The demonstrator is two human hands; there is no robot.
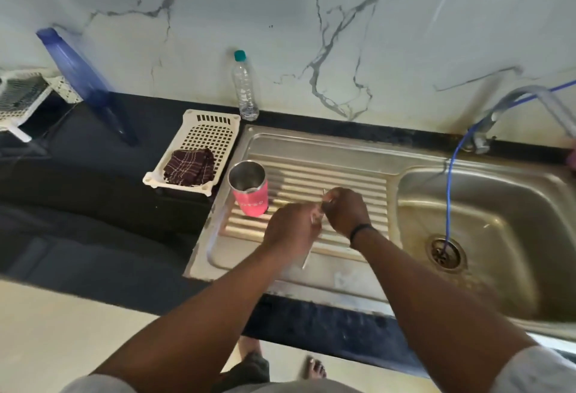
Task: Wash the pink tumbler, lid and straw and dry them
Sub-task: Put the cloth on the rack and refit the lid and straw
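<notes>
both hands meet over the drainboard (pixel 311 149), left hand (pixel 291 230) and right hand (pixel 346 210) close together, each curled round something thin and clear, likely the straw (pixel 307 257), whose lower end pokes out below the left hand. it's blurred, so can't be sure the lid isn't in there too. the tumbler (pixel 249 188) stands upright and open on the drainboard, just left of the hands. looks like the straw step, washing or wiping, hard to say which. no water visible from the tap (pixel 498 106). next move likely calls for the cloth (pixel 190 166) in the tray (pixel 218 121), well left.
</notes>
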